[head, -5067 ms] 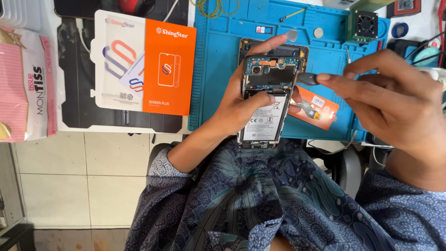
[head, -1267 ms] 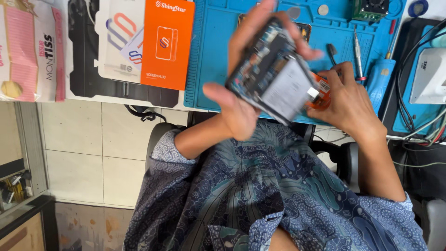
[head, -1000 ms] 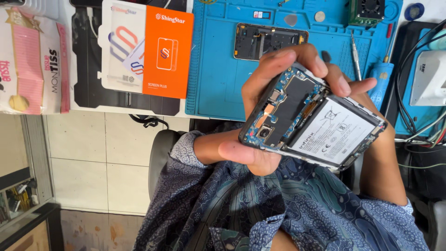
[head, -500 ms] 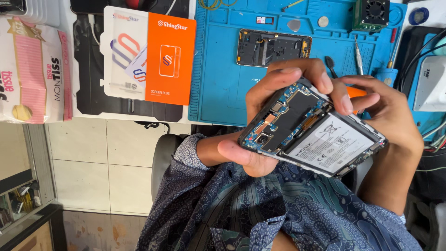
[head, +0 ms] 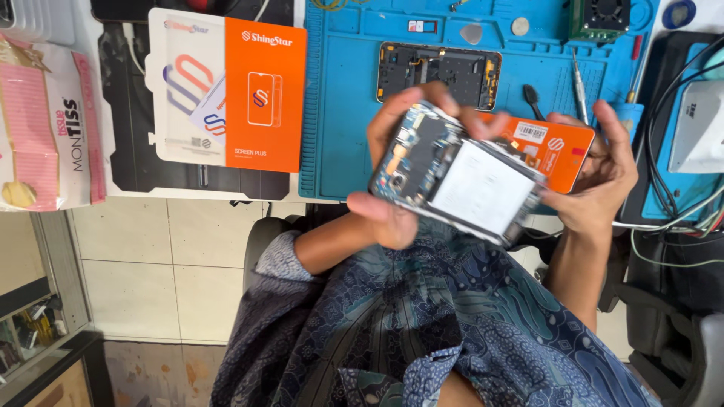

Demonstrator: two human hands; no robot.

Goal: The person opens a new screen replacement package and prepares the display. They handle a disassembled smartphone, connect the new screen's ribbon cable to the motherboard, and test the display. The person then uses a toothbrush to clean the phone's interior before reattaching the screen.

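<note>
An opened smartphone with its back cover off shows its circuit board and white battery. My left hand grips its camera end, fingers over the top edge and thumb below. My right hand holds the other end, and its fingers also touch a small orange packet behind the phone. The phone hangs above the near edge of a blue work mat. On that mat lies a dark phone frame.
An orange and white screen-part box lies left of the mat on a black pad. A pink tissue pack is at far left. Screwdrivers, a black pry tool, cables and a white device sit at right.
The phone was lifted off the mat, turned over close to the camera, then lowered and tilted. My right hand has shifted to its battery end with the orange packet behind.
</note>
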